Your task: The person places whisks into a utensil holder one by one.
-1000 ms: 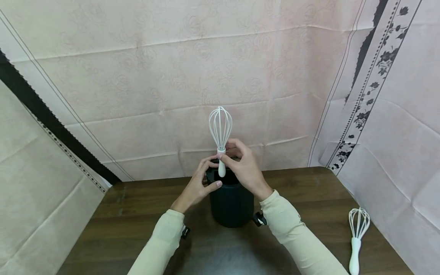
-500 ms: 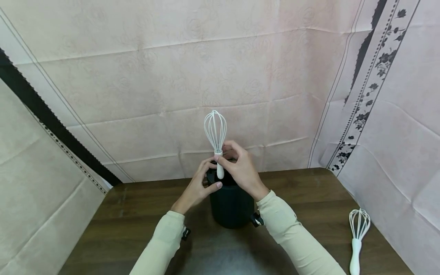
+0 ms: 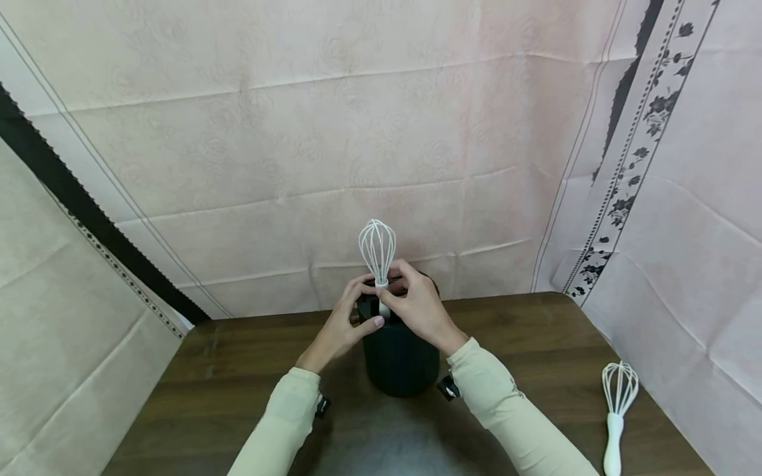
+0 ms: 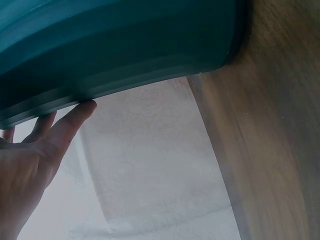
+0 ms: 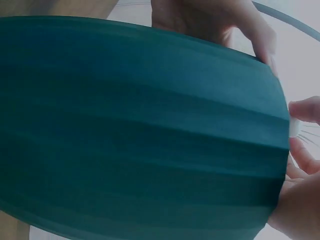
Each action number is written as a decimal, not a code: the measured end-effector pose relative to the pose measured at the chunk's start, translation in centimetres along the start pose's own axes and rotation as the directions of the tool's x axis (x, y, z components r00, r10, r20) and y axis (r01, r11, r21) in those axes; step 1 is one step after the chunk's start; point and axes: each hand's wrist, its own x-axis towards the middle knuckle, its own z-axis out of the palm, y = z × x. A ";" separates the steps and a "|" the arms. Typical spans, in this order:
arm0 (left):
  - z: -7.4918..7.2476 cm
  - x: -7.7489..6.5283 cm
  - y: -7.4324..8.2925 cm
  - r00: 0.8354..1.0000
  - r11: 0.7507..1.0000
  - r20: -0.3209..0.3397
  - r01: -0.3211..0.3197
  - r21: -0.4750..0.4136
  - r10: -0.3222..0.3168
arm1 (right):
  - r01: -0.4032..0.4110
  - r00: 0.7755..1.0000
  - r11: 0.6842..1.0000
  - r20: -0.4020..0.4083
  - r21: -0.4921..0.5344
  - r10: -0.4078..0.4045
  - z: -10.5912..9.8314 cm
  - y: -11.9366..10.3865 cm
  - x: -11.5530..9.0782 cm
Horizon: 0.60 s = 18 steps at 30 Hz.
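Note:
A white whisk [image 3: 378, 251] stands upright over the mouth of a dark green ribbed container [image 3: 401, 360], wire loops up and handle partly below the rim. My right hand [image 3: 419, 307] pinches the whisk near the top of its handle, between thumb and fingers. My left hand [image 3: 345, 320] grips the container at the left of its rim, thumb toward the front. The container [image 5: 140, 130] fills most of the right wrist view, with the pinching fingertips at its rim. In the left wrist view, fingers [image 4: 70, 122] touch the container's side. The container's inside is mostly hidden.
A second white whisk [image 3: 617, 410] lies near the right edge of the brown wooden table [image 3: 262, 396], loops pointing away. Pale patterned cloth [image 3: 297, 165] hangs behind the table and at both sides.
My right hand has lowered the whisk, so its handle end has gone below the container's rim. My left hand has stayed at the rim. The second whisk lies where it was.

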 end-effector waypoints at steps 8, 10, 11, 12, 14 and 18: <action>0.0 0.0 0.1 1.000 1.000 0.008 -0.001 -0.003 0.001 | -0.043 0.998 0.999 0.039 -0.016 0.044 -0.3 0.2 0.0; 0.0 -0.1 0.1 1.000 1.000 0.007 0.013 0.000 -0.013 | -0.048 0.998 0.999 0.044 -0.011 0.048 -0.3 0.2 0.0; -0.1 -0.2 0.1 1.000 1.000 0.008 0.018 0.000 -0.018 | -0.044 0.998 0.999 0.047 -0.012 0.045 -0.3 0.2 0.0; -0.1 -0.2 0.1 1.000 1.000 0.008 0.024 0.002 -0.024 | -0.046 0.998 0.999 0.048 -0.014 0.047 -0.3 0.2 0.0; -0.1 -0.2 0.1 0.999 0.999 0.010 0.034 0.008 -0.034 | -0.050 0.998 0.998 0.041 -0.022 0.051 -0.3 0.2 -0.1; -0.1 -0.2 0.0 0.998 0.998 0.012 0.056 0.010 -0.056 | -0.041 0.999 0.999 0.027 -0.034 0.042 -0.2 0.0 -0.2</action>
